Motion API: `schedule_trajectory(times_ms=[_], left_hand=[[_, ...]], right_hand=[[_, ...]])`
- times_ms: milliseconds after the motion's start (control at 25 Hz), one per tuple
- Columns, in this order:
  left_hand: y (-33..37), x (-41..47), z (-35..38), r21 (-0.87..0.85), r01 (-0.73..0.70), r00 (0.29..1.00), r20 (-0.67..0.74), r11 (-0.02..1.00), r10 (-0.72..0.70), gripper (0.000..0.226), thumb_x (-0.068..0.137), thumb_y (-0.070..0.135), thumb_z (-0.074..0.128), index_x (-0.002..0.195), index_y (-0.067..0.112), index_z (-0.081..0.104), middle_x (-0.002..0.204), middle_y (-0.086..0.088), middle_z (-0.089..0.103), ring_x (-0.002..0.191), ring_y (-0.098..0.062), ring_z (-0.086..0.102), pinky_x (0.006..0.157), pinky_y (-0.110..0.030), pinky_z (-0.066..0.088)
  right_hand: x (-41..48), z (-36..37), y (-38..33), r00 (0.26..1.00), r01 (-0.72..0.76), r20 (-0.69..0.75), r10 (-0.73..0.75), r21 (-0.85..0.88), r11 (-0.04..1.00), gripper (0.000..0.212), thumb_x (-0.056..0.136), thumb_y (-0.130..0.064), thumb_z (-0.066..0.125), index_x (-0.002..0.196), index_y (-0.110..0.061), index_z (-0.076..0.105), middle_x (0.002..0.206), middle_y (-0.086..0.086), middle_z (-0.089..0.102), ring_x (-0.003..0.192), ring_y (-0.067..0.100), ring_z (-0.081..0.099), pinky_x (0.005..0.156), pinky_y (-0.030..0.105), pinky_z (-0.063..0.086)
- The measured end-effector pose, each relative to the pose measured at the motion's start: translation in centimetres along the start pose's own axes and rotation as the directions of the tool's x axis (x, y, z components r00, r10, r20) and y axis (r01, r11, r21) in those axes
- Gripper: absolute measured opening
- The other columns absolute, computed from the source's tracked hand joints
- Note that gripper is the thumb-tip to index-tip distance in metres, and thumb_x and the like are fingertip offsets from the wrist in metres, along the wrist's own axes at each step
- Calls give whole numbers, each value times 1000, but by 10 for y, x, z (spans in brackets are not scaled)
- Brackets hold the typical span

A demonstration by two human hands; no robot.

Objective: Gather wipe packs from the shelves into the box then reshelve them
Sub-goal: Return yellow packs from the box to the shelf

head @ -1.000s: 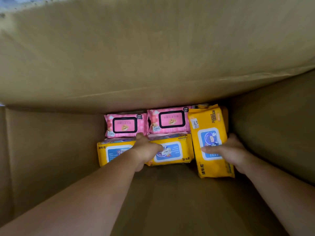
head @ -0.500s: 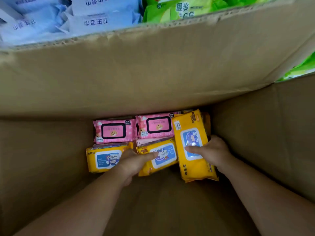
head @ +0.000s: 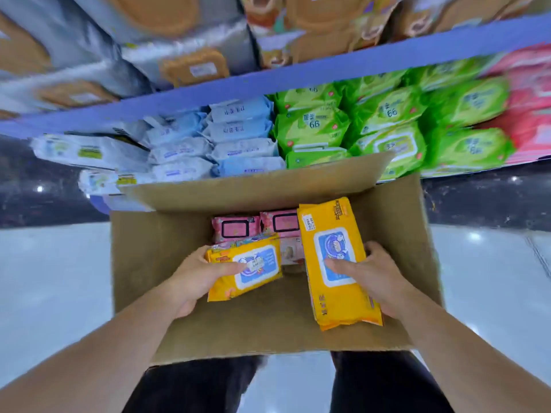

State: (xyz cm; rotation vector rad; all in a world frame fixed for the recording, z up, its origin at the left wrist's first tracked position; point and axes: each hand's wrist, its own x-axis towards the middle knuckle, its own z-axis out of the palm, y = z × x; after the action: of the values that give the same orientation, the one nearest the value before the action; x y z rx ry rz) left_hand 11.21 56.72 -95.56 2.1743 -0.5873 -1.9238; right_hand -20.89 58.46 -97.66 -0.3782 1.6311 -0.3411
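Observation:
An open cardboard box (head: 167, 248) stands on the floor in front of the shelves. My left hand (head: 198, 278) grips a yellow wipe pack (head: 235, 284) with a blue label, lifted over the box's middle. My right hand (head: 375, 272) holds a longer yellow wipe pack (head: 340, 302) upright at the box's right side. Two pink wipe packs (head: 235, 228) lie at the far end of the box bottom, partly hidden behind the yellow packs.
Shelves with a blue edge (head: 298, 76) rise behind the box. Pale blue packs (head: 238, 135), green packs (head: 387, 126) and pink packs (head: 533, 96) fill the lower shelf, silver and orange packs (head: 190, 64) the upper one. My dark trouser legs (head: 387, 383) stand on the glossy floor.
Both hands have lifted their yellow packs up from the box bottom toward me. The view has pulled back out of the box, so the shelves and floor show.

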Motion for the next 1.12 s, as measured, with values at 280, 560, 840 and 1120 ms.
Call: schedule_trajectory(times_ms=[280,560,840,1120], left_hand=[[108,-216,-15,-187,-206,976,33,961,215,73,60,13,92,127,12,62,104,-10,79,89,-28,78,69,-38,63],[213,-357,-3,-214,-456,824,266,864,501,44,68,29,88,100,13,63,87,-5,80,59,-13,72,46,-23,54],[284,-460,73,-129,-653,647,418,747,638,38,73,19,82,107,11,68,102,-18,78,67,-23,76,56,-32,61],[323,-552,251,-134,-777,501,460,616,733,74,57,31,88,122,6,66,104,-15,78,85,-32,75,82,-49,58]], right_hand=[[-241,-47,-108,980,198,1,-199,56,979,56,65,-30,93,111,-24,61,101,-1,77,84,20,76,79,48,62],[-435,-100,-149,883,456,-200,-426,142,879,48,70,-20,89,111,-18,66,92,-1,79,80,19,77,60,31,60],[-547,-196,-143,750,620,-384,-539,123,775,49,70,-23,90,113,-14,68,98,5,78,87,26,76,80,48,62],[-591,-371,-123,654,730,-427,-625,137,670,69,60,-32,96,119,-15,65,105,8,77,94,32,75,85,56,59]])
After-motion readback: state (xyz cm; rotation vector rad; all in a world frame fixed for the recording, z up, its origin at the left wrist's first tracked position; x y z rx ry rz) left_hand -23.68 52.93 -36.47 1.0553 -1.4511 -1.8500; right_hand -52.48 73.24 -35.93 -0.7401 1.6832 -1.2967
